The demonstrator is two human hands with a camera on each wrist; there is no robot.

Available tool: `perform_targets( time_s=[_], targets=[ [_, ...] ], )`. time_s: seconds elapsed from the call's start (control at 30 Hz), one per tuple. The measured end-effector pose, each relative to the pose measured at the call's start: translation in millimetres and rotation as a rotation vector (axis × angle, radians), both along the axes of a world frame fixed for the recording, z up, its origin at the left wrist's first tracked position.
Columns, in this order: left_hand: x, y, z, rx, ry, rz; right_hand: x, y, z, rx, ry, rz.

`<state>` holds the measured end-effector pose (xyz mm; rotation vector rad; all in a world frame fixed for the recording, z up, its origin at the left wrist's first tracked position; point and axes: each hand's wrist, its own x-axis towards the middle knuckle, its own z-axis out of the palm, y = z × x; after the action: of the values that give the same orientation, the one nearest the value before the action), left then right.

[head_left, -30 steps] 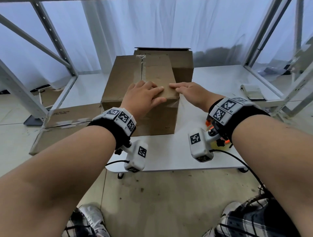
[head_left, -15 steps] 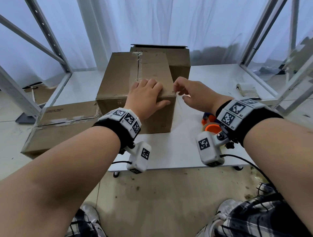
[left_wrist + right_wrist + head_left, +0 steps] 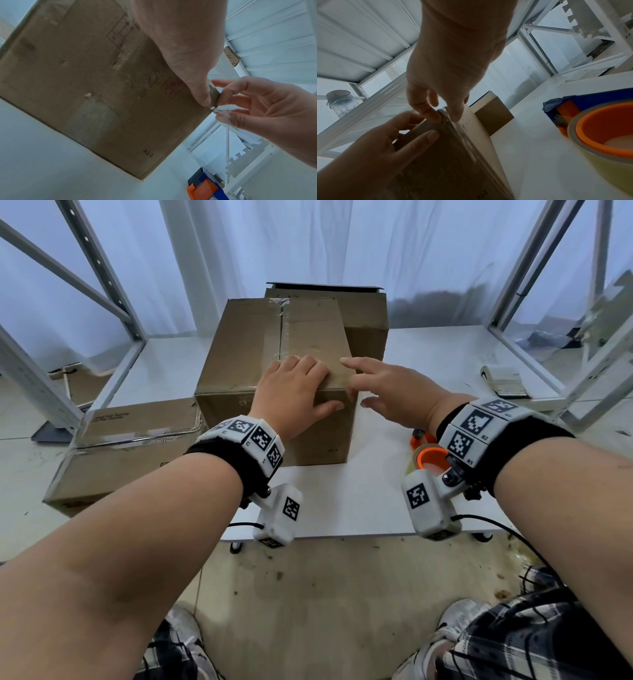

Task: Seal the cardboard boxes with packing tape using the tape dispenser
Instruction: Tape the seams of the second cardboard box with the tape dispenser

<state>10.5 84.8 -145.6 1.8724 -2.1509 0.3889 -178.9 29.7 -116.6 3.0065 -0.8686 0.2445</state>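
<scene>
A tall brown cardboard box (image 3: 239, 364) stands on the white table (image 3: 342, 501), with clear tape (image 3: 282, 337) along its top seam. My left hand (image 3: 318, 383) lies flat on the box's top near the front right corner, its thumb on the front face. My right hand (image 3: 356, 385) is at that same corner, its fingers loose and its fingertips touching the clear tape (image 3: 462, 135) that runs down the box's edge. The orange and blue tape dispenser (image 3: 430, 457) lies on the table under my right wrist, with no hand on it.
A second cardboard box (image 3: 363, 313) stands right behind the first. A flatter taped box (image 3: 130, 446) sits low on the left, beside a white metal frame post (image 3: 41, 392). A small pad (image 3: 503, 381) lies at the table's right. More frame posts rise on the right.
My right hand slid off the box's top to its front right corner and the fingers loosened. My left hand stayed flat on top. The dispenser has come into view under my right wrist.
</scene>
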Motion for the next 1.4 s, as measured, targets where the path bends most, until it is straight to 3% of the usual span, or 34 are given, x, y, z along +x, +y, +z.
perform_targets(
  time_s=[0.33, 0.5, 0.93, 1.17, 1.4],
  targets=[
    [5.1, 4.4, -1.6, 0.006, 0.090, -0.012, 3.4, 1.3, -6.0, -0.124, -0.086, 0.063],
    [4.7, 5.1, -2.3, 0.000, 0.098, -0.012, 6.8, 0.5, -11.9, -0.006, -0.199, -0.059],
    [16.1, 8.0, -1.1, -0.007, 0.128, -0.062, 9.3, -9.3, -27.6, 0.219, -0.246, -0.067],
    [14.3, 8.4, -5.4, -0.027, 0.131, -0.058, 15.4, -3.2, -50.7, -0.015, -0.316, -0.125],
    [12.6, 9.8, -5.4, -0.043, 0.142, -0.063, 23.6, 5.7, -70.2, -0.006, -0.379, -0.214]
  ],
)
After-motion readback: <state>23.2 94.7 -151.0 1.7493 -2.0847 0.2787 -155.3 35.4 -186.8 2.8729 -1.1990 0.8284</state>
